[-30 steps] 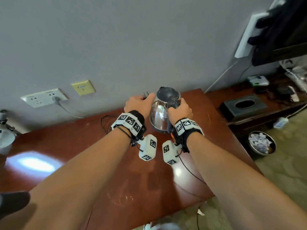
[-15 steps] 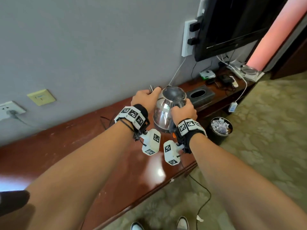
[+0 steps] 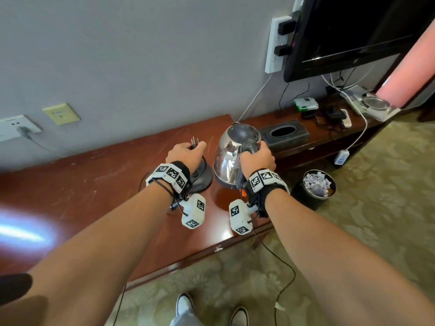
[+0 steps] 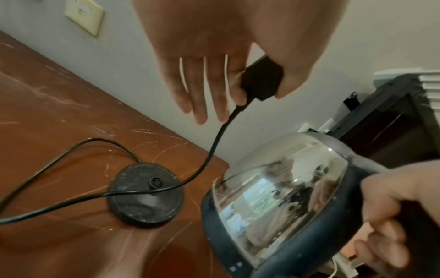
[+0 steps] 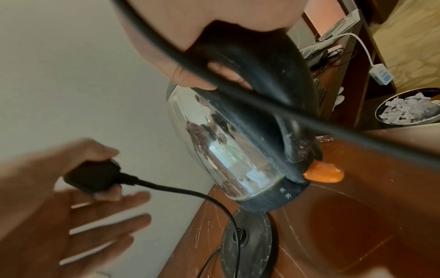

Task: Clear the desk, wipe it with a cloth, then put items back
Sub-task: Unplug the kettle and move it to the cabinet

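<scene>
White characters 关 and 开 on the kettle's (image 5: 240, 150) dark base band

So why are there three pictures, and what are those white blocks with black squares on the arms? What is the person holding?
No robot here, only a person with small cameras strapped on. One camera sits on the head and looks down at both arms; the white blocks are the cameras worn on each wrist, and each takes a close picture along its hand. The left hand pinches a black plug between thumb and finger, the other fingers straight. Its cord runs down to the round black kettle base, which lies on the brown desk. The right hand grips the handle of a shiny kettle, lifted off that base and tilted.
</scene>
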Action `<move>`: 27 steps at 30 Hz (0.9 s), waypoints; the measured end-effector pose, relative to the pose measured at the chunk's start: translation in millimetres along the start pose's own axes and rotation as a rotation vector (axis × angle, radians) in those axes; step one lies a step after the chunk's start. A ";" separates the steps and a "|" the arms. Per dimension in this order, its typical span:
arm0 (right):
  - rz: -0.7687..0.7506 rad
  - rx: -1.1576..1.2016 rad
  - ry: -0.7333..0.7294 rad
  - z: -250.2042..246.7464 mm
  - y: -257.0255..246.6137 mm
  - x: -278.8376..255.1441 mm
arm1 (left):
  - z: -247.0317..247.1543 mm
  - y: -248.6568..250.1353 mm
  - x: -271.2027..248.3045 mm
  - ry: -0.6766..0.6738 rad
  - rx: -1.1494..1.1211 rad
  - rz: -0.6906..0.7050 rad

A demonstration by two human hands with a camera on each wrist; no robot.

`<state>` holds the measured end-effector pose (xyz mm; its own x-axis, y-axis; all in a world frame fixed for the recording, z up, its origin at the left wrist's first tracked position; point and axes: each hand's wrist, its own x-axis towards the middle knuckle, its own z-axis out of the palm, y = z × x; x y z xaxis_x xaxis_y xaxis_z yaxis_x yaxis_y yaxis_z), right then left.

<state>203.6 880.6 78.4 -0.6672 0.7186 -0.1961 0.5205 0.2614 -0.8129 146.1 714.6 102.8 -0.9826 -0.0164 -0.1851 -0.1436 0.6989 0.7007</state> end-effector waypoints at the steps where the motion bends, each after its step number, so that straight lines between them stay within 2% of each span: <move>1: -0.008 -0.006 -0.009 0.4 0.1 2.5 | 3.4 -4.1 1.6 -0.036 0.054 -0.011; 8: -0.006 -0.026 -0.036 10.3 2.8 29.7 | 52.8 -21.9 24.8 -0.309 0.338 -0.044; 15: 0.009 -0.108 -0.013 3.2 8.6 83.4 | 131.4 11.0 56.4 -0.537 0.505 0.064; 17: 0.035 -0.129 0.010 -2.2 9.3 104.4 | 148.8 17.4 69.8 -0.555 0.536 0.068; 20: 0.072 -0.122 0.070 -10.3 11.8 132.0 | 172.4 22.7 86.7 -0.518 0.519 0.014; 24: 0.124 -0.100 0.109 -20.7 15.3 158.5 | 210.3 29.6 96.6 -0.640 0.460 -0.056; 27: 0.163 -0.066 0.142 -27.5 19.9 177.9 | 232.8 45.1 113.2 -0.696 0.313 -0.080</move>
<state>110.0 1031.4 42.4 -0.4921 0.8371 -0.2391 0.6521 0.1725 -0.7382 55.8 910.8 -46.9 -0.6551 0.3058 -0.6909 -0.0698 0.8860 0.4584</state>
